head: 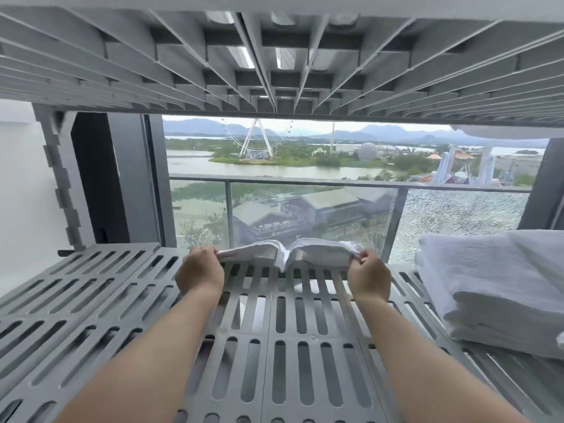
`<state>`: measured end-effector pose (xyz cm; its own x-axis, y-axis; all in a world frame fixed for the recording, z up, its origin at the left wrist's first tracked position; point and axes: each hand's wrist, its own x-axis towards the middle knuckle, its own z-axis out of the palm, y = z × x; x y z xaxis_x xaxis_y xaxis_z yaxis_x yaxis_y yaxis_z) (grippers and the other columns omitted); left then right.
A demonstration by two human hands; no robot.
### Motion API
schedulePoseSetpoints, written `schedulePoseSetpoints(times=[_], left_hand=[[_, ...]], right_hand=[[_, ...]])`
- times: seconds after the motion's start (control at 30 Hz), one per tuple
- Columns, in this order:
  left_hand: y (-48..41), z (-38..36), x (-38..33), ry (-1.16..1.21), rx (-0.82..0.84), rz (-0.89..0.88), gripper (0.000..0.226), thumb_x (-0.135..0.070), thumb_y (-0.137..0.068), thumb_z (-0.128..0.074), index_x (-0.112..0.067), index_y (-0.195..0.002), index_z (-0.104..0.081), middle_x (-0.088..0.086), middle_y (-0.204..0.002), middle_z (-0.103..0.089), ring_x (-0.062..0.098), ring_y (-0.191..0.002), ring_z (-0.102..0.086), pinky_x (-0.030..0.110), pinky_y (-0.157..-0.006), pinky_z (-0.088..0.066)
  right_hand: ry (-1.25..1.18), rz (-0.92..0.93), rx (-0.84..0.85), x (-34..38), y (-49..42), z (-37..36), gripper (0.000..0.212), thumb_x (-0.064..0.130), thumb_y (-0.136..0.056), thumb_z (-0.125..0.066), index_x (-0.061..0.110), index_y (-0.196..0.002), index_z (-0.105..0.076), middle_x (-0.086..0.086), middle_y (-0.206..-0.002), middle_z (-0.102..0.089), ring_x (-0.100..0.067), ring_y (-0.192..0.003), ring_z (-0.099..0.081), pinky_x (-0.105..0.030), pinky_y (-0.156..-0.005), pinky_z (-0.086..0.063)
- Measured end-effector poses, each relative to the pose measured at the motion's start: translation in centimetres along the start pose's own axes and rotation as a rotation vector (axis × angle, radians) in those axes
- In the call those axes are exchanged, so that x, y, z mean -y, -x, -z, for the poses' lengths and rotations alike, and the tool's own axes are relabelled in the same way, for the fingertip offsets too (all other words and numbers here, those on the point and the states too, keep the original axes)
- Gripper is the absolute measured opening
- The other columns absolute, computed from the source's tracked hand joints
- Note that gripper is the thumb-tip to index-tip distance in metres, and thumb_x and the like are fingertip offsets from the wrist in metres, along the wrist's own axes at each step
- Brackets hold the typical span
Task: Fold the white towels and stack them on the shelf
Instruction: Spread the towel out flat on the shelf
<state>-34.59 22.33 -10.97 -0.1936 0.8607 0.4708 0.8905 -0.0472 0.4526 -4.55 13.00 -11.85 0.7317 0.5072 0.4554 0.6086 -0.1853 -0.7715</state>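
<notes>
Grey slatted shelf [91, 300] in front of a big window [274, 166], that's the setup. White towel [287, 251] sits at 12 o'clock near the far edge, long axis running 9 to 3, dipping into a crease mid-way. Left hand [200, 271] has its fingers [210, 250] pinching the 9 o'clock end and right hand [369, 277] pinches the 3 o'clock end. Both arms are stretched straight out, equally near. Folded stack [494, 285] waits at 3 o'clock, apart from the right hand. My guess: the ends meet next.
</notes>
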Motion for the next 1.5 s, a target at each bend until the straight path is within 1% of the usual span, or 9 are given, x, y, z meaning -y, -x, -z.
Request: schedulePoseSetpoints(times=[0.17,0.33,0.5,0.7,0.77,0.93,1.13,1.33,1.5], left_hand=[[1.2,3.2,2.2,0.164,-0.081,0.307,0.027,-0.018,-0.1,-0.042,-0.02,-0.113,-0.066,0.015,-0.12,-0.05,0.036,-0.09,-0.057,0.042,-0.075,-0.044],[4.4,4.5,1.2,0.094,-0.002,0.291,0.03,-0.022,-0.102,-0.04,-0.014,-0.119,-0.064,0.015,-0.129,-0.044,0.04,-0.106,-0.058,0.047,-0.089,-0.046],[6.4,4.9,2.6,-0.032,0.061,0.125,0.028,-0.02,-0.1,-0.044,-0.019,-0.109,-0.07,0.01,-0.119,-0.048,0.028,-0.089,-0.056,0.038,-0.07,-0.043],[6.5,4.1,1.7,-0.096,0.134,-0.045,0.03,-0.014,-0.096,-0.041,-0.026,-0.105,-0.067,0.004,-0.118,-0.054,0.025,-0.096,-0.055,0.034,-0.073,-0.044],[5.3,4.2,3.0,-0.083,0.123,-0.049,0.03,-0.016,-0.096,-0.042,-0.026,-0.105,-0.068,0.003,-0.118,-0.056,0.024,-0.099,-0.055,0.035,-0.076,-0.046],[3.8,3.9,3.2,-0.062,0.133,-0.077,0.027,-0.017,-0.097,-0.044,-0.027,-0.107,-0.068,0.002,-0.117,-0.054,0.023,-0.096,-0.054,0.034,-0.07,-0.043],[2.4,2.8,2.8,-0.016,0.161,-0.064,0.025,-0.019,-0.098,-0.044,-0.031,-0.099,-0.066,0.001,-0.112,-0.055,0.022,-0.087,-0.055,0.033,-0.067,-0.045],[1.5,2.3,3.6,-0.04,0.113,-0.103,0.024,-0.022,-0.099,-0.044,-0.032,-0.101,-0.066,0.002,-0.11,-0.06,0.025,-0.089,-0.057,0.036,-0.067,-0.05],[0.0,4.6,3.5,0.091,-0.098,-0.016,0.021,-0.022,-0.101,-0.048,-0.022,-0.107,-0.068,0.01,-0.108,-0.06,0.031,-0.082,-0.056,0.039,-0.063,-0.044]], right_hand=[[-0.729,-0.472,-0.121,-1.4,-0.8,4.2,0.006,0.008,-0.1,-0.048,0.011,-0.101,-0.053,-0.01,-0.078,-0.073,-0.024,-0.054,-0.073,-0.036,-0.048,-0.059],[-0.479,-0.068,0.618,-0.2,3.5,4.3,0.005,0.005,-0.094,-0.06,0.008,-0.093,-0.055,-0.019,-0.09,-0.073,-0.03,-0.071,-0.075,-0.045,-0.056,-0.062],[-0.457,-0.49,-0.252,-1.0,-0.3,7.2,0.013,0.01,-0.095,-0.055,0.006,-0.107,-0.057,-0.019,-0.106,-0.07,-0.035,-0.09,-0.069,-0.035,-0.08,-0.056],[0.003,0.554,0.972,7.5,7.0,1.1,0.009,0.015,-0.086,-0.064,0.019,-0.082,-0.057,0.002,-0.075,-0.056,-0.018,-0.071,-0.05,-0.029,-0.063,-0.042],[0.001,0.564,0.844,7.2,4.7,1.0,0.005,0.015,-0.092,-0.061,0.011,-0.088,-0.06,-0.006,-0.082,-0.061,-0.025,-0.076,-0.056,-0.032,-0.067,-0.043],[-0.371,-0.562,-0.287,3.4,-3.3,3.3,0.028,0.013,-0.097,-0.049,-0.005,-0.117,-0.058,-0.026,-0.113,-0.068,-0.042,-0.107,-0.064,-0.038,-0.082,-0.046],[-0.186,0.301,0.621,7.3,1.7,-3.2,0.006,0.021,-0.095,-0.063,0.017,-0.099,-0.062,-0.004,-0.092,-0.068,-0.021,-0.085,-0.063,-0.032,-0.077,-0.05],[-0.243,-0.188,0.023,1.4,-1.3,0.9,0.019,0.035,-0.095,-0.064,0.018,-0.089,-0.059,-0.006,-0.088,-0.07,-0.026,-0.078,-0.063,-0.028,-0.061,-0.04],[-0.396,-0.169,0.036,-1.2,-1.4,5.5,0.009,0.023,-0.1,-0.058,0.014,-0.098,-0.056,-0.011,-0.082,-0.075,-0.03,-0.066,-0.075,-0.043,-0.056,-0.061]])
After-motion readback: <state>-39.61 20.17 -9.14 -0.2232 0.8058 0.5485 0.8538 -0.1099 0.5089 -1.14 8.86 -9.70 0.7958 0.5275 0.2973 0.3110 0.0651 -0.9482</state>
